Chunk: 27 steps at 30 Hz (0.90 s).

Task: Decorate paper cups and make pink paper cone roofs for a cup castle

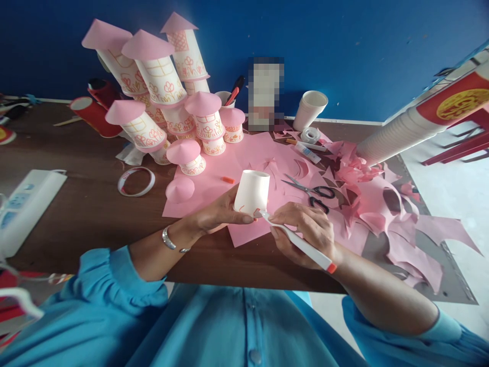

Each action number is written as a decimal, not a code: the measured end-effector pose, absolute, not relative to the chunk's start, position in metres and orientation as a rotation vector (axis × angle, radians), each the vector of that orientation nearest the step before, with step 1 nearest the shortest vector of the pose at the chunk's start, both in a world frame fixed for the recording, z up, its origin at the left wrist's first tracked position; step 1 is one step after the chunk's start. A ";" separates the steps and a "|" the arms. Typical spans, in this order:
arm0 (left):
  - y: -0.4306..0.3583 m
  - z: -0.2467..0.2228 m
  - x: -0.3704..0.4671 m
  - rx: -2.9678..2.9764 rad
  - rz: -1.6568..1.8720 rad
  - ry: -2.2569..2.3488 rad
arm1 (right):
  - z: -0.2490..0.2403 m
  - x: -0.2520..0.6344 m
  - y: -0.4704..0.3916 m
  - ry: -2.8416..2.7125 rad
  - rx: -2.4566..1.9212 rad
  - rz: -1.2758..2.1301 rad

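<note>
My left hand holds a white paper cup, its fingers closed round the lower side. Short red marks show near the cup's lower edge. A white marker with a red end is gripped in my right hand, and its tip meets the cup low down beside my left thumb. Under the cup lies a pink paper sheet. A small orange-red cap rests on the sheet behind my left hand. Black-handled scissors lie partly spread behind my right hand.
Cup towers with pink cone roofs stand at the back left, near a tape roll. A power strip lies far left. White cups, a long cup stack and pink scraps are at the right.
</note>
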<state>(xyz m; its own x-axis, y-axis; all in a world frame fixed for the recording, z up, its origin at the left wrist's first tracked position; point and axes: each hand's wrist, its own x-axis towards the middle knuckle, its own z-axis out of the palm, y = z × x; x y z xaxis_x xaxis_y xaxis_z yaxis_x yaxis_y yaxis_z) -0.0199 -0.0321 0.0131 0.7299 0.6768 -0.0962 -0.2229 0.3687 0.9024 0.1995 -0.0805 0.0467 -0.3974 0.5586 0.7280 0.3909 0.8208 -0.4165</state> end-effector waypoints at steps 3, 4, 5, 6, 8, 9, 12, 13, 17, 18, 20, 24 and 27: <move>-0.032 0.013 -0.020 1.041 0.607 0.494 | 0.046 0.199 -0.080 -2.039 -0.695 0.231; -0.033 0.013 -0.020 1.039 0.604 0.492 | 0.046 0.199 -0.080 -2.041 -0.696 0.232; -0.033 0.013 -0.020 1.037 0.601 0.490 | 0.046 0.199 -0.080 -2.044 -0.699 0.232; -0.033 0.012 -0.020 1.034 0.600 0.489 | 0.046 0.199 -0.080 -2.047 -0.700 0.232; -0.032 0.012 -0.020 1.030 0.598 0.488 | 0.047 0.199 -0.081 -2.047 -0.706 0.233; -0.032 0.012 -0.020 1.029 0.596 0.488 | 0.047 0.199 -0.081 -2.046 -0.709 0.231; -0.032 0.011 -0.021 1.022 0.594 0.491 | 0.048 0.199 -0.080 -2.043 -0.719 0.217; -0.033 0.011 -0.021 1.019 0.593 0.494 | 0.049 0.199 -0.080 -2.042 -0.721 0.211; -0.033 0.012 -0.020 1.016 0.604 0.496 | 0.050 0.198 -0.080 -2.028 -0.737 0.188; -0.033 0.012 -0.020 1.016 0.606 0.492 | 0.050 0.198 -0.080 -2.025 -0.744 0.184; -0.032 0.012 -0.020 1.011 0.606 0.487 | 0.051 0.198 -0.081 -2.022 -0.755 0.175; -0.031 0.011 -0.020 1.001 0.604 0.489 | 0.051 0.198 -0.081 -2.022 -0.771 0.137; -0.031 0.011 -0.020 0.999 0.606 0.495 | 0.051 0.198 -0.081 -2.027 -0.774 0.132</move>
